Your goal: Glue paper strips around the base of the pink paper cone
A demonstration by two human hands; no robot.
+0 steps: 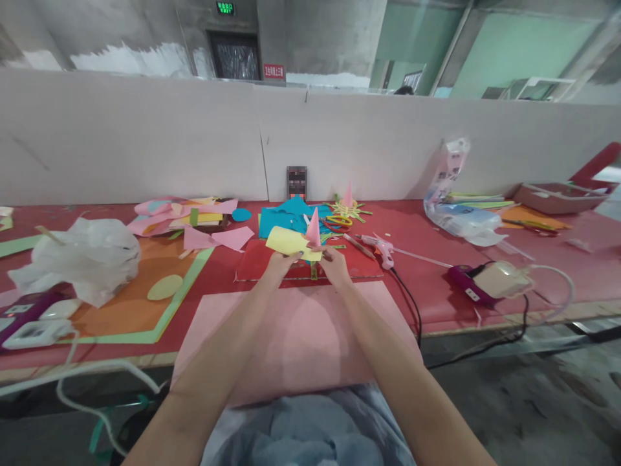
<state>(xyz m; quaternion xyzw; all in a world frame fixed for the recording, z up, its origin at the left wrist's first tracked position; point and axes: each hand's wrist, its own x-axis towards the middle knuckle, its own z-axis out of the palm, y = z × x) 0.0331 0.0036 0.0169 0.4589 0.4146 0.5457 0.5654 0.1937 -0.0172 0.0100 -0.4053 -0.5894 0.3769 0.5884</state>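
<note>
A curled piece of yellow paper (287,241) is held above the red board (257,255) in front of me. My left hand (285,260) pinches its lower edge. At the paper's right end, the fingers of my right hand (334,259) close on it. A pink paper cone (314,232) points up just behind the right fingers; whether they touch it I cannot tell. Beyond my hands lie blue sheets (274,220) and yellow-handled scissors (339,221). Another pink cone (348,195) stands on a green-yellow paper flower (345,208).
To the right lies a pink glue gun (383,251) with a black cord, near a purple power strip (468,285). Pink paper (310,336) hangs over the table's front edge. Leftward are paper scraps (218,238), a white plastic bag (87,255) and orange paper (130,304). A white partition (194,142) borders the back.
</note>
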